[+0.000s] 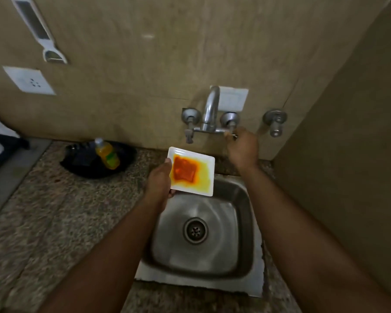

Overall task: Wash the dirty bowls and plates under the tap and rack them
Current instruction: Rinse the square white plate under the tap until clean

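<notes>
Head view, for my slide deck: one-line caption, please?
Left hand holds a sauce-stained square plate over the sink while right hand grips the tap handle.

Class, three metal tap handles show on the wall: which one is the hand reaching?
The right hand grips the middle metal handle, just right of the curved steel spout.

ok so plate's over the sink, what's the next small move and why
Probably turn the tap handle that the right hand is on. The left hand holds the square white plate, smeared with orange-red sauce, over the sink, and no water shows coming from the spout.
</notes>
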Available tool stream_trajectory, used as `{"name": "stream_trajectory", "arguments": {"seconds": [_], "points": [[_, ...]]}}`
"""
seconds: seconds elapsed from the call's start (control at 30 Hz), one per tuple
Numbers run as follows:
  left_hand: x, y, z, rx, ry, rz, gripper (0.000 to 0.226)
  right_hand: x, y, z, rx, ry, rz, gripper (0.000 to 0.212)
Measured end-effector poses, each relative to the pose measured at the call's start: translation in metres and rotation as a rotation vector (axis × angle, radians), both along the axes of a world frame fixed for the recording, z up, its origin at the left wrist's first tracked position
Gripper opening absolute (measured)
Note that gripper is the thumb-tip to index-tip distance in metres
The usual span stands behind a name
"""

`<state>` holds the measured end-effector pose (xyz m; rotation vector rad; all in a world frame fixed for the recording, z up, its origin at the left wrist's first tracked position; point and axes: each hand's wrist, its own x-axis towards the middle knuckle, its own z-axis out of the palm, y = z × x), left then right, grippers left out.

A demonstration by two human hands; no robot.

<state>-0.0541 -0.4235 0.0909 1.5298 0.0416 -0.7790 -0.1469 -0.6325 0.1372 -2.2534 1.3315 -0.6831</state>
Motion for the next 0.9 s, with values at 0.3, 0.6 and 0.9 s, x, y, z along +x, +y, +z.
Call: {"name": "stream_trajectory", "arguments": {"seconds": [0.3,0.6,0.9], "points": [[-0.003,0.017,0.023,0.104,-0.175,0.124,0.037,-0.011,-0.018,-0.067,0.461,-0.313,0.018,0.053],[0.001,0.034,0.024,0.196,-0.272,0.103,0.039,-0.003,0.075,-0.038,1.201,-0.332,0.221,0.023],[0.004,0.024,0.022,0.137,-0.407,0.063,0.035,0.010,0.079,-0.044,1.176,-0.421,0.169,0.023]]}}
